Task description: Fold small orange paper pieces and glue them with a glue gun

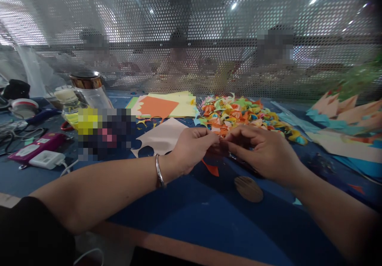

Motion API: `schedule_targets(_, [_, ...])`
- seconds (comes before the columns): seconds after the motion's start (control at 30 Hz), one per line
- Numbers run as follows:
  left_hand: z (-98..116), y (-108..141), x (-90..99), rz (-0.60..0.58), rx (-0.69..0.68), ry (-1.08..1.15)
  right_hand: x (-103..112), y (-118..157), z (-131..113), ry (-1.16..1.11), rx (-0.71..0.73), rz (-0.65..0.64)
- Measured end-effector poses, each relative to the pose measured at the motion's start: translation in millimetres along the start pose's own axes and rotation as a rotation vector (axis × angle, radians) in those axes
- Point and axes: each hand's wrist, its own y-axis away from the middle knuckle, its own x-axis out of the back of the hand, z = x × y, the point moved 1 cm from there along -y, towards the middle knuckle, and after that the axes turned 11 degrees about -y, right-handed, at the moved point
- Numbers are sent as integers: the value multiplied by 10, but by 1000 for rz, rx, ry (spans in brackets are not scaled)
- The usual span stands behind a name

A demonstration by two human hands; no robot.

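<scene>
My left hand, with a silver bangle at its wrist, is closed in a pinch above the blue table. Opposite it, my right hand pinches too, and the fingertips of both nearly meet. Whatever sits between them is too small and hidden to make out. Just below lies an orange paper scrap. A brown oval piece rests on the table under my right hand. Behind the fingers spreads a heap of small folded paper pieces in many colours. A pale paper sheet with round cut-outs lies beside my left hand.
Coloured paper sheets are stacked at the back. On the left stand a glass jar and a small bottle, near a purple device and a white charger. Pointed folded paper lies right. A perforated metal screen closes off the back.
</scene>
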Motion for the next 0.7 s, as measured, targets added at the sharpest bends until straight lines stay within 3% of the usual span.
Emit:
schedule_targets(0.23, [-25,1,22,-32,-40,41,10,-3,-24,38,23,38])
schedule_targets(0.4, [-72,-39,54,-111,-167,51,45,-5,-2,60,3,88])
schedule_targets(0.7, [-71,-98,71,-99,-272,-13,46,-4,-16,65,16,116])
